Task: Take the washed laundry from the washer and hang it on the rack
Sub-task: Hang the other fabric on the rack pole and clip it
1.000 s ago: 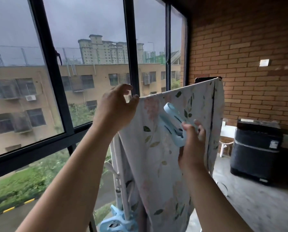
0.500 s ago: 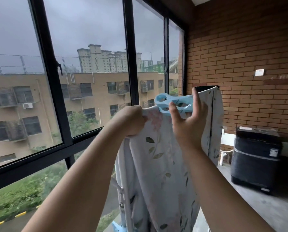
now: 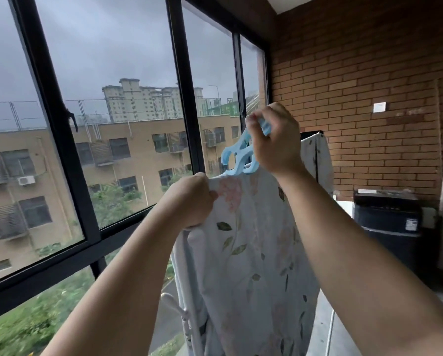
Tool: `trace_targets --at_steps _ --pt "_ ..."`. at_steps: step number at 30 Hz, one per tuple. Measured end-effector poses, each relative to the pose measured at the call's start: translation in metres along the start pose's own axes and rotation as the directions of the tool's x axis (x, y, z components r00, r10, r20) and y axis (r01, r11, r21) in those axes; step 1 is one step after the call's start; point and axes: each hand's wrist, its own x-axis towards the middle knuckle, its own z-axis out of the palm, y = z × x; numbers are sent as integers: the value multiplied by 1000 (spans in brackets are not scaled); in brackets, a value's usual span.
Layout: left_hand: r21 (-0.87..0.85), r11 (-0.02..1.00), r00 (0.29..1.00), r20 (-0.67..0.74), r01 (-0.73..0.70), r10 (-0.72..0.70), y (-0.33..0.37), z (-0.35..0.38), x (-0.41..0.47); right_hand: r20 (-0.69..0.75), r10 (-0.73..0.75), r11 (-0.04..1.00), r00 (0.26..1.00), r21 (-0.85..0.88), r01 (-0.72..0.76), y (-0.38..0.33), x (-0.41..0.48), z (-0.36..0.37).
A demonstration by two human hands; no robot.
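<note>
A white floral sheet (image 3: 251, 253) hangs over the top bar of a white drying rack (image 3: 182, 319), draped down the middle of the view. My left hand (image 3: 192, 199) grips the sheet's top edge at its near corner. My right hand (image 3: 274, 142) squeezes a large light-blue clothes peg (image 3: 237, 156) just above that edge, its jaws touching the fabric at the top bar. The rack's bar is hidden under the sheet. The dark washer (image 3: 387, 222) stands on the floor at the right against the brick wall.
Black-framed windows (image 3: 187, 98) run along the left, close beside the rack. A brick wall (image 3: 356, 86) closes the far end, with a white switch plate (image 3: 379, 107). Grey floor (image 3: 326, 332) lies to the right of the sheet.
My right hand lifted the blue peg from in front of the sheet up to its top edge and turned it jaws-down. My left hand closed tighter on the sheet's corner.
</note>
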Motion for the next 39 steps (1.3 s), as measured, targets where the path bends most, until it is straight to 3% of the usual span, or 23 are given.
trace_targets --at_steps 6,9,13,23,28,32,34,35,37,39 --pt "20 1000 1000 -6 -17 17 -2 1 2 188 69 998 980 -16 -68 2 31 18" --pt "34 999 1000 10 -14 14 -3 0 2 372 115 983 921 91 -160 1 41 28" --pt "23 1000 1000 28 1 -2 -1 2 3 527 38 984 849 126 -122 -13 56 42" --pt "16 1000 1000 19 3 -4 -4 1 5 689 48 995 724 33 -98 -24 58 77" --pt "22 1000 1000 1 11 -11 -5 2 3 718 158 965 678 32 -259 -8 33 76" --pt "27 1000 1000 -4 7 -6 -8 0 2 782 129 986 609 -33 -166 -13 35 60" --pt "-115 993 1000 25 -8 11 -8 -7 -4 748 96 995 656 -45 -95 -7 31 52" --pt "-291 956 997 82 28 -4 -10 -8 -12 697 92 994 711 -28 -101 -4 21 47" --pt "-676 721 976 217 154 -4 -26 -13 -23 473 107 987 875 55 -151 3 2 32" --pt "-836 501 969 244 225 -29 -56 -5 -36 182 165 980 970 81 -182 4 -36 13"
